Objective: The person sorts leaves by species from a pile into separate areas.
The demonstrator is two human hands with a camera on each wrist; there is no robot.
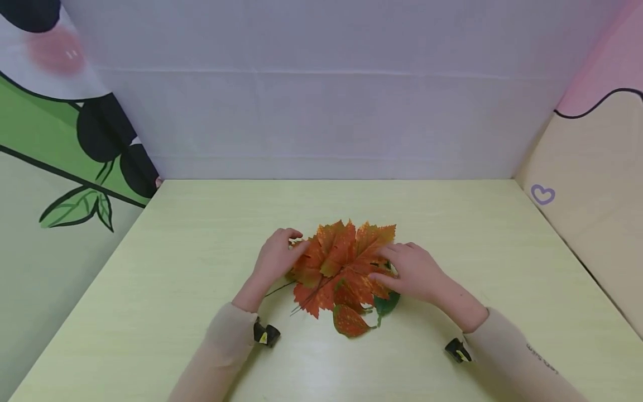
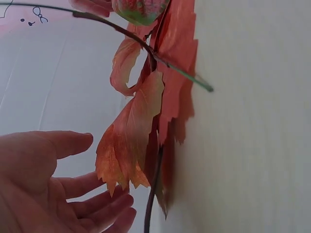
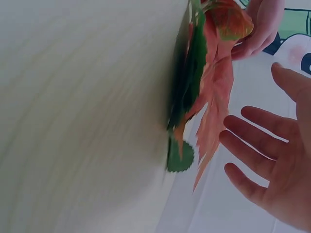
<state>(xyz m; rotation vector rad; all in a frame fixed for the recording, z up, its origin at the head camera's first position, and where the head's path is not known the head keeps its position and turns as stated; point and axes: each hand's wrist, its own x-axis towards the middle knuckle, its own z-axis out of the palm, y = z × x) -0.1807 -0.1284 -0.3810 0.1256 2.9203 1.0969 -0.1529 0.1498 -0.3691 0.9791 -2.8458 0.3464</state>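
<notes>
A pile of orange-red artificial maple leaves [image 1: 346,251] lies on the table, with thin dark stems [image 1: 321,287] reaching toward its lower left. Below them sit a smaller red speckled leaf [image 1: 350,322] and a green leaf [image 1: 387,303]. My left hand [image 1: 278,254] is at the pile's left edge; in the left wrist view its fingers are spread and loosely bent beside an orange leaf [image 2: 129,136]. At the right edge is my right hand [image 1: 414,271], its fingers apart and relaxed near the red leaves [image 3: 216,92] in the right wrist view. Neither hand visibly grips a leaf.
The pale wooden table [image 1: 176,251] ends at a plain light backdrop [image 1: 321,123]. Printed cartoon panels flank it, one with a green leaf drawing [image 1: 75,209] at left, another with a purple heart [image 1: 542,194] at right. Small black wrist devices [image 1: 266,334] hang at both cuffs.
</notes>
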